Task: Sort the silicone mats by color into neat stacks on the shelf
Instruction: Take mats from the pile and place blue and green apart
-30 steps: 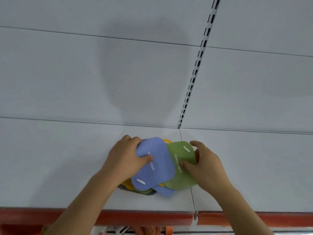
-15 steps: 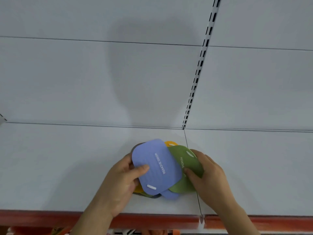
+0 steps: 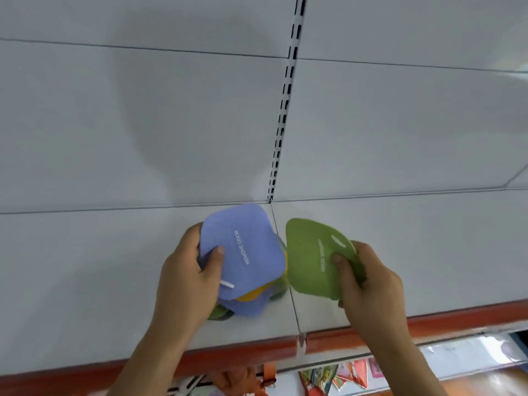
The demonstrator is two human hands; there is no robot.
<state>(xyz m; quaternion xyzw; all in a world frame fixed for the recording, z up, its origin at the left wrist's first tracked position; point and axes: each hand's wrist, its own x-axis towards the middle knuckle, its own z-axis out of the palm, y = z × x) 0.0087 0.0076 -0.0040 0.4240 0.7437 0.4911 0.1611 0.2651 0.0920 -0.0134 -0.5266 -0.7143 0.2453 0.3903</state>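
Mats of silicone in mixed colours make up a loose pile (image 3: 245,302) on the white shelf (image 3: 85,267), just left of the seam between two shelf panels, with blue, yellow and green edges showing under the top sheet. That top sheet is a blue mat (image 3: 243,250), rounded-square, printed with the white words REMOVE ODOR and a short white slot near its lower corner; it is tilted up off the pile. The left hand (image 3: 188,278) grips it at its left edge, thumb pressed on the upper face and fingers curled behind. Just beside it to the right, apart from the pile and raised off the shelf, is a green mat (image 3: 314,258) with faint white lettering and a white slot near its upper right. The right hand (image 3: 368,284) pinches this mat at its right edge, thumb on top and fingers wrapped underneath, so the sheet bends a little. The two mats nearly meet above the panel seam; whether they touch cannot be told. Behind the shelf rises a white back wall with a slotted upright strip (image 3: 283,110). Along the shelf front runs a red edge strip (image 3: 428,324), and below it blurred coloured packets (image 3: 337,375) hang.
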